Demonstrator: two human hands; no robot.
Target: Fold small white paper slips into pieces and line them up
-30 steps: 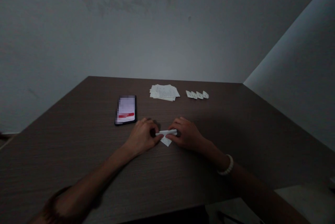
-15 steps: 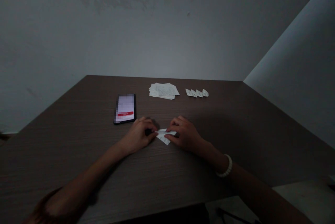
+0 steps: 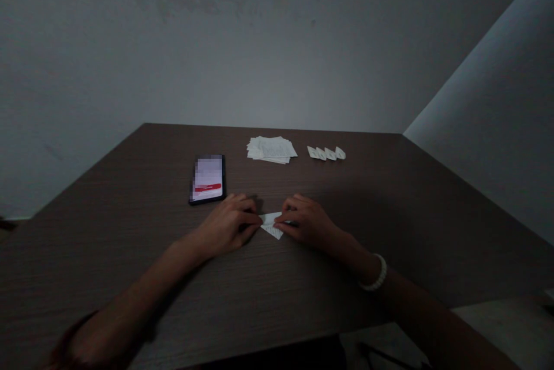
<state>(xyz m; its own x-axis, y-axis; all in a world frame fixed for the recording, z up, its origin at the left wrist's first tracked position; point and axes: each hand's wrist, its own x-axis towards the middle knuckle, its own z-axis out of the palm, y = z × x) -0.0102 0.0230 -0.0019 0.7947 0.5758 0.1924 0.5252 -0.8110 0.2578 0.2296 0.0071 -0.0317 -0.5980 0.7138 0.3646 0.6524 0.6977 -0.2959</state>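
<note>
A small piece of folded printed paper (image 3: 272, 225) lies between my hands near the middle of the table, a pointed corner toward me. My left hand (image 3: 231, 221) pinches its left end between thumb and fingertips. From the other side, my right hand (image 3: 305, 220) grips the paper's right part with thumb and index finger, covering that end. A pale beaded bracelet (image 3: 380, 273) circles my right wrist.
On the dark wooden table (image 3: 194, 312), a phone (image 3: 208, 176) with a lit screen lies beyond my left hand. Farther back rests a loose stack of printed papers (image 3: 272, 149). Several small folded paper pieces (image 3: 326, 153) stand in a row to its right. A wall (image 3: 268, 70) rises behind.
The fingers of my left hand have closed more tightly at the paper's left end. My right fingertips have drawn together on the paper, and its upper flap looks flatter.
</note>
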